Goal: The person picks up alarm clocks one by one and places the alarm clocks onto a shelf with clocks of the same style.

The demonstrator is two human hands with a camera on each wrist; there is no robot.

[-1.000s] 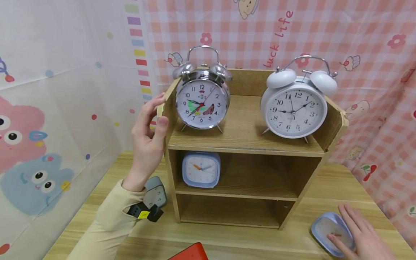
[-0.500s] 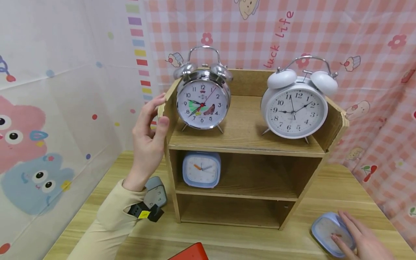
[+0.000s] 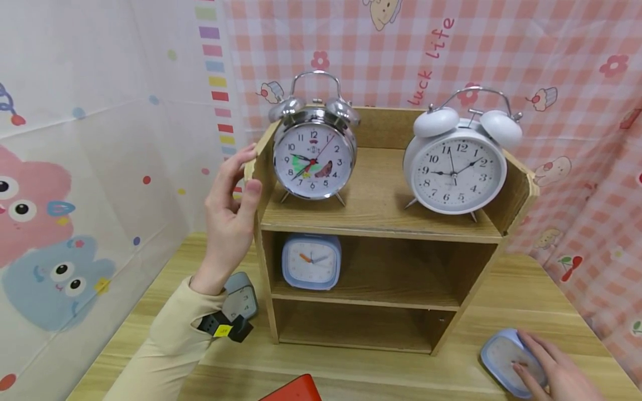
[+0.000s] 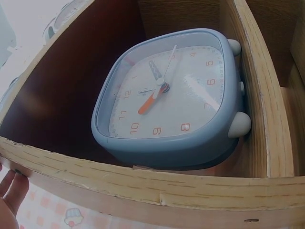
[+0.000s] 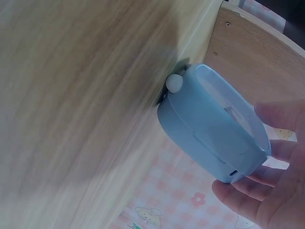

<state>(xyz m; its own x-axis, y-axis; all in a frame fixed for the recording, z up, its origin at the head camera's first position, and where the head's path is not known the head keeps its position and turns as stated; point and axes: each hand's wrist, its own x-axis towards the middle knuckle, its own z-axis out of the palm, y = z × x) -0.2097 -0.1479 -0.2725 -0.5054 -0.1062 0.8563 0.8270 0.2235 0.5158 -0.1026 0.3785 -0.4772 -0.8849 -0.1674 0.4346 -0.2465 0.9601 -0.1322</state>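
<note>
My left hand (image 3: 228, 217) grips the upper left side panel of the small wooden shelf (image 3: 381, 231), thumb at the panel's front edge. On the table at the right, my right hand (image 3: 559, 367) holds a light-blue alarm clock (image 3: 504, 356). The right wrist view shows its thumb at the face side of that clock (image 5: 214, 124), with the fingers around the back and lower end. Another blue alarm clock (image 3: 311, 262) sits at the left of the middle shelf; the left wrist view shows this clock's face (image 4: 164, 90) close up.
A silver twin-bell alarm clock (image 3: 313, 159) and a white one (image 3: 456, 172) stand on the top shelf. Beside my left wrist lies a grey-blue clock (image 3: 241, 301). A red object (image 3: 296, 390) shows at the table's front edge.
My right hand's fingers have shifted slightly and bent closer around the blue clock, which tilts a little. The left hand keeps its hold on the shelf panel.
</note>
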